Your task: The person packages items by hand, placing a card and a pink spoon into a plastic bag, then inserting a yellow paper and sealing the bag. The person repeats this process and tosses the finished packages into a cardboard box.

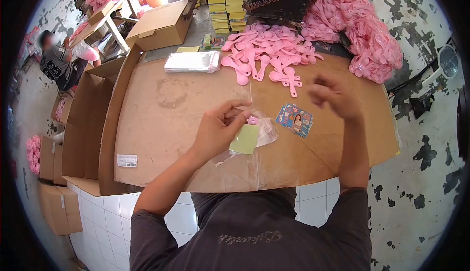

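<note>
My left hand (220,126) pinches the top of a clear plastic bag (267,131) over the cardboard-covered table. A light green card (245,140) shows in or against the bag, with a small pink piece, perhaps a spoon handle (253,120), above it. Raised at the right, my right hand (335,96) is smeared by motion, its fingers seemingly curled; whether anything is in them I cannot see. Below and left of it lies a small fanned pile of printed blue cards (296,120). Loose pink spoons (264,51) are heaped beyond both hands.
A stack of clear bags (192,62) lies at the back left. Bundled cards (226,7) stand in piles behind. Bagged pink spoons (367,41) fill the back right. An open carton (88,129) adjoins the table's left edge; another person (61,60) sits beyond it.
</note>
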`<state>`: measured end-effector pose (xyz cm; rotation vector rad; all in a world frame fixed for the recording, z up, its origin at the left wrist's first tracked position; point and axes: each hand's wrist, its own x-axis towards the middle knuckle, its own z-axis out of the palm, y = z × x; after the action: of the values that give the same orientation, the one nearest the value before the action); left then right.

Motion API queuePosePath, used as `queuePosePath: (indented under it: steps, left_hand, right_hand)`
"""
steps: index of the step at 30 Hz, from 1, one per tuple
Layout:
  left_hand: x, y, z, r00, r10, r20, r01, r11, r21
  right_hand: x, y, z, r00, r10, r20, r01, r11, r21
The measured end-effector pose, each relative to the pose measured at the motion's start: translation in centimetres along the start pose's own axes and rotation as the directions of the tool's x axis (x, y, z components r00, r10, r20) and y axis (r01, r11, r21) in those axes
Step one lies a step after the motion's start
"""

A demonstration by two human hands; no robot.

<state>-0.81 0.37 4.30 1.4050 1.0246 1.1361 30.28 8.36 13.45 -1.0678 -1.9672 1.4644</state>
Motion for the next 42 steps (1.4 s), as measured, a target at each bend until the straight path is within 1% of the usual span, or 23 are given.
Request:
queuePosePath:
  steps: [1,2,3,4,5,7,8,10,11,12,13,14,15,17,19,20,23,25,29,34,37,40,42]
  left_hand:
    - [0.2,-0.3,-0.1,1.000,-0.022,-0.016,0.021,0.997,-0.076]
    - [0.4,-0.6,-0.3,0.999,-0.031,-0.025,0.029,0.994,-0.104]
    - [0.5,-0.9,-0.4,0.998,-0.043,-0.034,0.038,0.990,-0.134]
    - [0.6,-1.1,-0.4,0.997,-0.055,-0.045,0.047,0.985,-0.163]
    - [0.6,-1.2,-0.4,0.997,-0.062,-0.050,0.053,0.985,-0.165]
    - [0.7,-1.2,-0.4,0.995,-0.079,-0.055,0.069,0.984,-0.163]
    - [0.9,-1.2,-0.3,0.995,-0.066,-0.072,0.053,0.984,-0.171]
    - [0.9,-1.3,0.1,0.993,-0.058,-0.102,0.039,0.982,-0.186]
    - [0.7,-1.4,0.4,0.991,-0.082,-0.107,0.060,0.979,-0.194]
    - [0.7,-1.3,0.5,0.989,-0.101,-0.112,0.077,0.977,-0.201]
    - [0.7,-1.3,0.6,0.986,-0.116,-0.118,0.090,0.974,-0.207]
    - [0.7,-1.5,0.7,0.989,-0.103,-0.110,0.078,0.975,-0.208]
    - [0.6,-1.9,0.7,0.990,-0.092,-0.106,0.068,0.975,-0.209]
    - [0.5,-2.7,0.7,0.993,-0.070,-0.099,0.049,0.978,-0.201]
    - [0.6,-3.1,0.6,0.995,-0.044,-0.092,0.026,0.982,-0.185]
    - [0.6,-3.2,0.5,0.994,-0.067,-0.081,0.049,0.978,-0.204]
    - [0.5,-2.9,0.7,0.992,-0.114,-0.054,0.094,0.956,-0.279]
    - [0.6,-2.0,1.2,0.993,-0.115,-0.032,0.097,0.933,-0.346]
    - [0.6,-2.4,0.7,0.992,-0.129,-0.016,0.120,0.957,-0.266]
    - [0.5,-3.0,0.4,0.994,-0.102,-0.026,0.099,0.990,-0.096]
    - [0.6,-3.3,0.5,0.999,-0.046,-0.026,0.042,0.987,-0.153]
    - [0.6,-2.4,1.0,0.994,-0.066,-0.090,0.047,0.979,-0.199]
    - [0.5,-3.0,0.6,0.994,-0.072,-0.086,0.056,0.983,-0.177]
  right_hand:
    - [-0.6,2.1,-3.3,0.999,-0.020,-0.046,0.026,0.990,0.138]
    - [-1.0,5.4,-5.5,0.980,-0.068,-0.185,0.048,0.993,-0.109]
    - [-1.3,8.7,-7.7,0.941,-0.114,-0.319,-0.003,0.939,-0.344]
    - [-1.4,12.4,-9.1,0.848,-0.308,-0.432,-0.201,0.567,-0.798]
    - [-1.2,12.5,-8.8,0.756,-0.531,-0.384,-0.448,0.008,-0.894]
    - [-1.2,12.5,-8.5,0.705,-0.568,-0.425,-0.316,0.285,-0.905]
    - [-0.8,10.9,-7.3,0.678,-0.583,-0.448,-0.230,0.410,-0.882]
    - [0.0,7.0,-2.4,0.694,-0.631,-0.346,-0.081,0.410,-0.908]
    - [0.3,6.5,0.0,0.796,-0.462,-0.391,-0.019,0.626,-0.779]
    - [0.8,6.0,2.2,0.880,-0.287,-0.379,0.006,0.804,-0.594]
    - [1.4,5.1,4.5,0.922,-0.295,-0.249,0.143,0.860,-0.491]
    - [2.0,4.4,6.4,0.939,-0.323,-0.114,0.264,0.895,-0.360]
    - [2.3,4.5,8.0,0.948,-0.303,-0.096,0.269,0.927,-0.261]
    - [3.1,5.6,10.2,0.963,-0.265,-0.050,0.263,0.964,-0.052]
    - [3.6,6.3,10.5,0.986,-0.166,0.000,0.165,0.977,0.138]
    - [4.0,6.5,10.6,0.992,-0.120,0.034,0.110,0.968,0.226]
    - [3.9,7.2,10.2,0.982,-0.179,0.065,0.154,0.948,0.277]
    - [3.5,6.6,10.0,0.989,-0.147,-0.009,0.142,0.937,0.319]
    - [3.2,7.0,9.3,0.989,-0.124,-0.080,0.145,0.925,0.350]
    - [3.4,7.8,8.8,0.994,-0.071,-0.082,0.093,0.948,0.303]
    - [3.3,8.1,8.9,0.992,-0.068,-0.102,0.095,0.952,0.292]
    - [3.3,8.0,9.1,0.990,-0.088,-0.109,0.116,0.951,0.286]
    - [3.3,8.0,9.1,0.990,-0.087,-0.110,0.117,0.945,0.306]
